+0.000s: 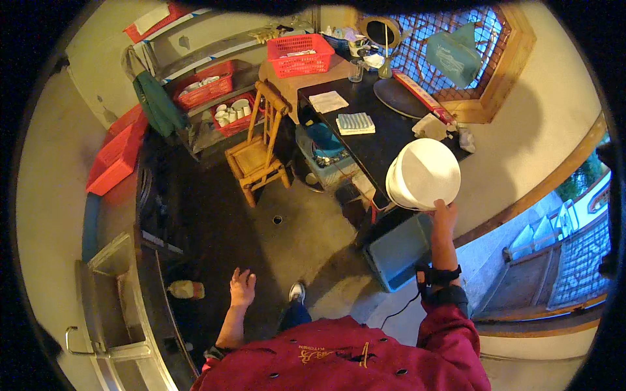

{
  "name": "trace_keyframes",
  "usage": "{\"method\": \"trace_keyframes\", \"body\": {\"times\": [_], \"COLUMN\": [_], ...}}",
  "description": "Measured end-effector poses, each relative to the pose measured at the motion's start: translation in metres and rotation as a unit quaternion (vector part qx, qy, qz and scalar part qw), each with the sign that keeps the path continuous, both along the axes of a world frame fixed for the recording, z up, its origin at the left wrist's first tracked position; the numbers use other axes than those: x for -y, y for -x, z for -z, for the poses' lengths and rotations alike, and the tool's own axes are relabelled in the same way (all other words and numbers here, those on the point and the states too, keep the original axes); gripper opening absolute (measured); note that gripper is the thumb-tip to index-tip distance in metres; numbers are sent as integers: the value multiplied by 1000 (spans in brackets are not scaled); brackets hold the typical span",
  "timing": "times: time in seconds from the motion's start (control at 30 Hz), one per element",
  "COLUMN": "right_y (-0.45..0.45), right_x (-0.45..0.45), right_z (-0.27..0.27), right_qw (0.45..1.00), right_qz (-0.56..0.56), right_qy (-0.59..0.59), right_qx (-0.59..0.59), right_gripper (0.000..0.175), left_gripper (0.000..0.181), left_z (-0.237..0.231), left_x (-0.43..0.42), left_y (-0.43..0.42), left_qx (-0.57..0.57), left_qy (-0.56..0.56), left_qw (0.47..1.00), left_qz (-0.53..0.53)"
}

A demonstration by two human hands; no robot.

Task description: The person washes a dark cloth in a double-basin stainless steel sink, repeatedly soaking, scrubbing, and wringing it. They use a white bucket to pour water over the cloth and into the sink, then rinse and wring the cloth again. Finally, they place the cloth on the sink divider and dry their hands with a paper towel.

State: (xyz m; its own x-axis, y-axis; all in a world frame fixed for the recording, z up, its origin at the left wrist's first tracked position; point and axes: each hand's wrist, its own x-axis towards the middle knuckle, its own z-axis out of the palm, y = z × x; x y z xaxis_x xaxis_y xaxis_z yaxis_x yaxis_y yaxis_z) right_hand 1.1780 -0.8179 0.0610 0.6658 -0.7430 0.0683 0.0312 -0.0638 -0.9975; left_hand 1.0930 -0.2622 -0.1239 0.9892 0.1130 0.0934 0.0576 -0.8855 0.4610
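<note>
My right hand is closed on the near rim of a white plastic bucket, which is tilted so that its pale, smooth inside faces up. The bucket is at the near right end of a black table; whether it rests there or hangs just above cannot be told. My left hand is over the dark floor at lower left, fingers apart, with nothing in it. On the table lie a stack of folded striped cloths, a white cloth, a round dark tray and a long red box.
A bamboo chair stands left of the table. A grey-blue plastic tub is on the floor below the bucket. Red baskets hold small items. A metal sink runs along the left, near a plastic jug.
</note>
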Motion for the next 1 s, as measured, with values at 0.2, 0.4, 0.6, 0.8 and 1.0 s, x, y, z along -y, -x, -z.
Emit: {"method": "trace_keyframes", "body": {"times": [0.2, 0.4, 0.6, 0.8, 1.0], "right_y": [-77, -135, -118, -68, -56], "right_x": [31, 39, 20, 32, 55], "right_z": [0, -19, 14, 71, 102], "right_qw": [997, 993, 997, 980, 978], "right_qz": [17, 76, 69, 78, 8], "right_qy": [-63, 29, 31, -25, -35], "right_qx": [38, -87, 0, -180, -204], "right_gripper": [37, 42, 44, 41, 36], "left_gripper": [36, 28, 31, 38, 32], "left_z": [14, -44, -107, -110, -142], "left_x": [32, 133, 276, 359, 381], "left_y": [-116, -291, -458, -555, -519], "left_qx": [-126, -25, 80, 54, 262], "left_qy": [138, 189, 254, -13, 67], "left_qw": [981, 962, 914, 969, 898], "left_qz": [50, 194, 305, 242, 347]}}
